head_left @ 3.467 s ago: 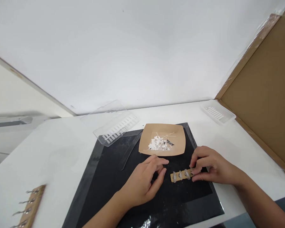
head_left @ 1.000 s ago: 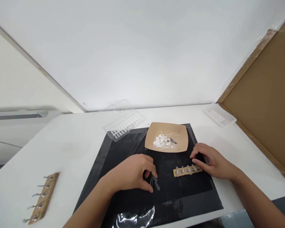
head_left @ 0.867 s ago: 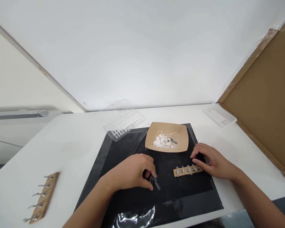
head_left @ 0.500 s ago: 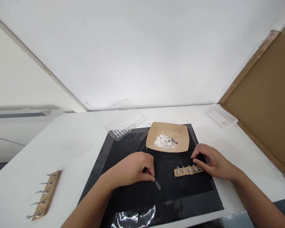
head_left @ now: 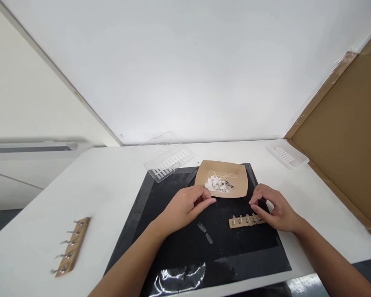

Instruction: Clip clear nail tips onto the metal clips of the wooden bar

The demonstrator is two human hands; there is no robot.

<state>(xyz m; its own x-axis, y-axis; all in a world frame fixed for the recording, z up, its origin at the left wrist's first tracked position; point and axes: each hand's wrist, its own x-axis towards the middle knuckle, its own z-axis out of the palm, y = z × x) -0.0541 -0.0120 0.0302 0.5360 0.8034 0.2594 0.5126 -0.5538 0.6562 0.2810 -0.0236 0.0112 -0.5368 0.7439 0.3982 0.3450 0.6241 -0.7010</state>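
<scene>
My left hand (head_left: 191, 207) hovers over the black mat, against the near edge of the brown paper tray (head_left: 238, 177). Its fingers are curled, with the thumb stretched out apart from them; nothing shows in it. Below lie two clear false nail tips (head_left: 202, 227), end to end. My right hand (head_left: 275, 209) is closed in a loose pinch above the right end of a wooden strip (head_left: 241, 222). Whether anything is between those fingertips is hidden. Metal clips on this strip bear several clear nail tips (head_left: 249, 219).
White and dark scraps (head_left: 218, 184) fill the tray's middle. A clear case of nail tips (head_left: 168, 163) overlaps the black mat's (head_left: 250, 247) far-left edge. On the left lies another wooden strip with clips (head_left: 74, 247). A translucent box (head_left: 287, 154) stands beside the cardboard panel (head_left: 343, 136).
My left hand has let go of a nail tip, which now lies beside the other, and moved up and right to the paper tray. My right hand has barely moved.
</scene>
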